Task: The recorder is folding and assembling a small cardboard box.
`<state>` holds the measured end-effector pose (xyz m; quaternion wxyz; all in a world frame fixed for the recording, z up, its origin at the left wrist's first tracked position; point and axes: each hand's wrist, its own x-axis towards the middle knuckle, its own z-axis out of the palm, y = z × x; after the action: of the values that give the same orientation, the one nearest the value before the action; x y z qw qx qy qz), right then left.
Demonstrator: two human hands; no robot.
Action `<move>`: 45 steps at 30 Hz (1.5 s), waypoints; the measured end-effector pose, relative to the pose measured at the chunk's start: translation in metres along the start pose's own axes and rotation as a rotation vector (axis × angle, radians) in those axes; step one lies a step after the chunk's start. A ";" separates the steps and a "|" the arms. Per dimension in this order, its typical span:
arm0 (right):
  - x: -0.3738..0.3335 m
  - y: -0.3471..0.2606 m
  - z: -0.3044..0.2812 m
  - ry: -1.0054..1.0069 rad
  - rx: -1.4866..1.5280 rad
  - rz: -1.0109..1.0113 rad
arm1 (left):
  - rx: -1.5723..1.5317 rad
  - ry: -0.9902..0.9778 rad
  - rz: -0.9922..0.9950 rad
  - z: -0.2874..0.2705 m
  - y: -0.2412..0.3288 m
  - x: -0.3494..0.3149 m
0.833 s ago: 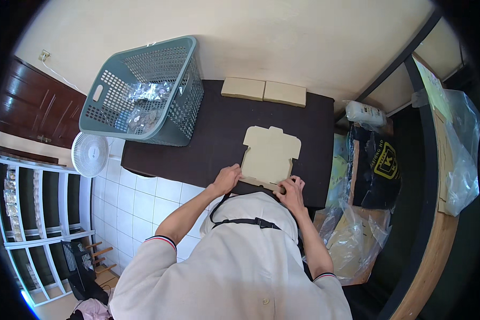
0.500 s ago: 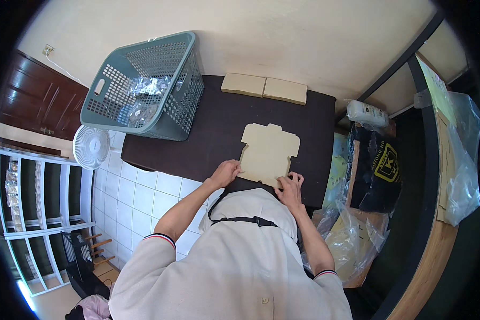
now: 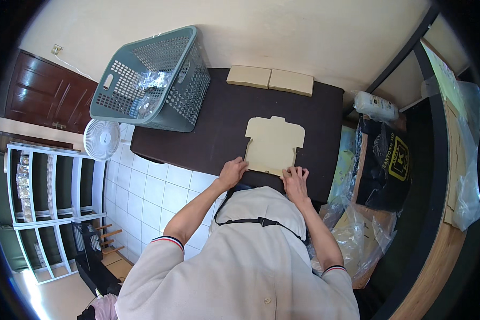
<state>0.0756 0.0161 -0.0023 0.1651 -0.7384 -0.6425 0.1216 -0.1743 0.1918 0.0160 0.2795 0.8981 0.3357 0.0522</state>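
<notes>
Two hands work the near edge of a flat tan cardboard cutout (image 3: 274,144) lying on the dark table (image 3: 218,133), approx. centre-right. Left hand (image 3: 232,173) grips the near-left corner, fingers curled on it; right hand (image 3: 295,178) presses flat, fingers spread, on the near-right edge. Hands are apart, w/ the sheet between. Looks like the first fold of a box blank; next move prob. needs the near flap creased upward evenly. Two folded tan boxes (image 3: 270,80) sit at the far edge, a green laundry basket (image 3: 152,80) far-left.
</notes>
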 end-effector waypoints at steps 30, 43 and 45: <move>0.017 -0.054 -0.007 0.004 0.012 0.026 | 0.529 -0.131 0.335 0.005 0.016 0.043; 0.045 -0.075 0.026 -0.032 0.409 0.225 | -0.095 0.444 -0.089 -0.011 0.002 0.022; 0.056 -0.081 0.030 -0.040 0.412 0.224 | -0.325 0.309 -0.323 0.013 -0.014 0.021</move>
<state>-0.0015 0.0835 0.0040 0.2850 -0.7532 -0.5214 0.2822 -0.1624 0.2077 -0.0040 0.3699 0.7579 0.5002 0.1964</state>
